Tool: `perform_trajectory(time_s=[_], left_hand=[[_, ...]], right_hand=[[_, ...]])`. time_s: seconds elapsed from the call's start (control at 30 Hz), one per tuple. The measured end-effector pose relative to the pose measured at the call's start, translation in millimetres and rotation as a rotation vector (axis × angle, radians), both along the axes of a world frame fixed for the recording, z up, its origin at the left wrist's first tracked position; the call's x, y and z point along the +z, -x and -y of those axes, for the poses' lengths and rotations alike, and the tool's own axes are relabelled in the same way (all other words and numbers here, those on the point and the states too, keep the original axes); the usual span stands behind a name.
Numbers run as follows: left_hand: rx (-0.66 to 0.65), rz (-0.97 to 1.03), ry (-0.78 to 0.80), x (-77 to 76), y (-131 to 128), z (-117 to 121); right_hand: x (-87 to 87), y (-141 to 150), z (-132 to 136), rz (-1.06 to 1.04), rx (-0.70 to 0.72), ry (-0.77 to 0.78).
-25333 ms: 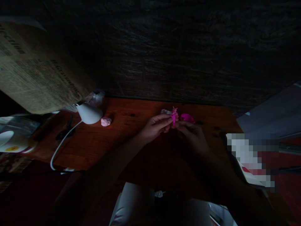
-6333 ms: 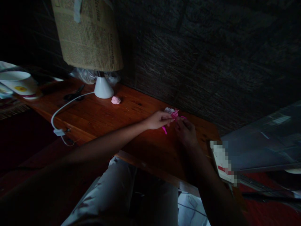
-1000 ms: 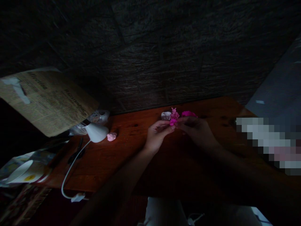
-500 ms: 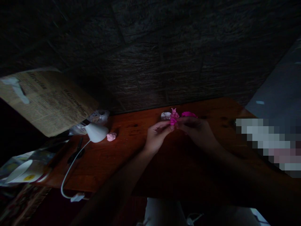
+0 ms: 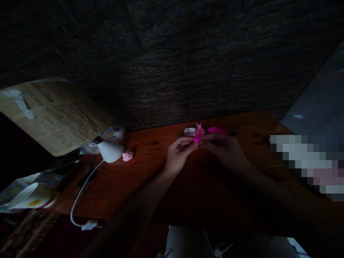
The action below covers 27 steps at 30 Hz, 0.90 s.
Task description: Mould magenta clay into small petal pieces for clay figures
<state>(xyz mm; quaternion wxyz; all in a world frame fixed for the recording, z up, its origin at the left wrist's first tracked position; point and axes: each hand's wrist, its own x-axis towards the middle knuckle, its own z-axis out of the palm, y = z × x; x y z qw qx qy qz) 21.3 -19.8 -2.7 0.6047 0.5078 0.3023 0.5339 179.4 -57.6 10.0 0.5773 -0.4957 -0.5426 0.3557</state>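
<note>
On the far side of a wooden table (image 5: 150, 179), my left hand (image 5: 178, 154) and my right hand (image 5: 223, 150) meet fingertip to fingertip, both pinching a small bright pink clay piece (image 5: 196, 139). Just behind it stands a small pink clay figure (image 5: 199, 129). A whitish clay lump (image 5: 189, 131) lies to the figure's left, and a flat magenta clay piece (image 5: 215, 130) to its right, partly hidden by my right hand.
A white lamp base (image 5: 110, 150) with a newspaper-covered shade (image 5: 53, 114) stands at the left, its white cord (image 5: 80, 193) trailing off the front edge. A pale pink clay lump (image 5: 127, 156) lies beside it. Dark scissors (image 5: 87, 173), a white cup (image 5: 27, 195) and a crumpled plastic bag (image 5: 111, 133) sit farther left. A dark brick wall rises behind.
Over the last second both hands stay pinched on the pink piece with only slight finger movement. Six seconds ago the view was tilted, with the same pinching.
</note>
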Motion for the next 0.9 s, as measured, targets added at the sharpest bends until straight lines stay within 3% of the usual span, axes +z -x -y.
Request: perform_trajectory(time_s=[0.9], left_hand=[[-0.010,0.022,0.031,-1.2,-0.3,-0.9]], right_hand=[[1.5,1.0,1.1,-0.021,-0.017,-0.011]])
